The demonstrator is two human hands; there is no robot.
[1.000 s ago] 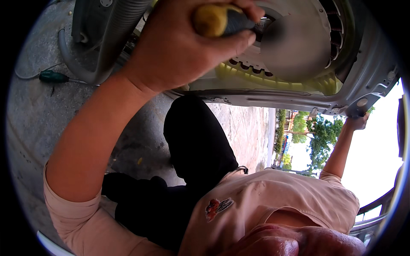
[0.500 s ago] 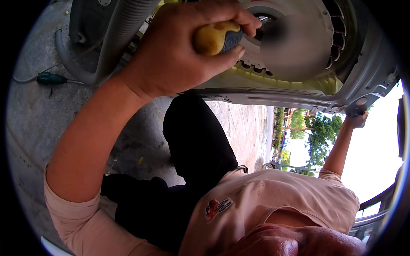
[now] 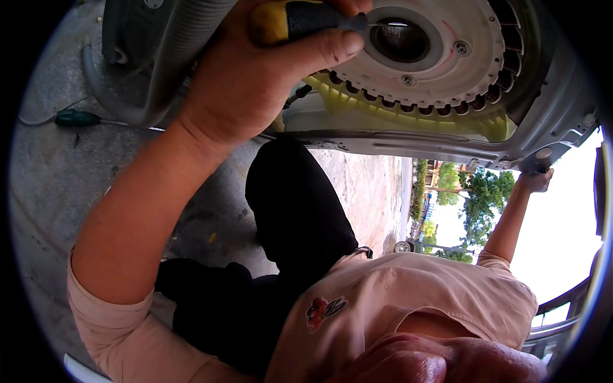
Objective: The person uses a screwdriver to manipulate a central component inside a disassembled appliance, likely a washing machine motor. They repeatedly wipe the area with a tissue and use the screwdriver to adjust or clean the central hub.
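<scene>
My left hand (image 3: pixel 255 83) is closed around the yellow and black handle of a screwdriver (image 3: pixel 306 22), thumb stretched along it. The handle lies nearly level, and a thin shaft shows beyond my thumb, by the round centre hole of a white motor stator (image 3: pixel 440 80). Whether the tip touches anything I cannot tell. Screw heads and a toothed rim with dark reddish windings show on the stator. At the far right, my right hand (image 3: pixel 538 181) grips the corner of the grey metal machine cabinet (image 3: pixel 408 145), close to a round foot (image 3: pixel 543 154); its fingers are partly hidden.
A ribbed grey hose (image 3: pixel 185 51) curves down on the left. On the concrete floor lies a second screwdriver with a dark green handle (image 3: pixel 76 118), beside a thin cable. My bent knee (image 3: pixel 294 198) is below the cabinet edge. Trees (image 3: pixel 483 204) stand outside.
My left hand has shifted slightly, and the screwdriver has swung from pointing steeply to nearly level, its handle now further up and left. More of the stator is visible. My right hand stays on the corner.
</scene>
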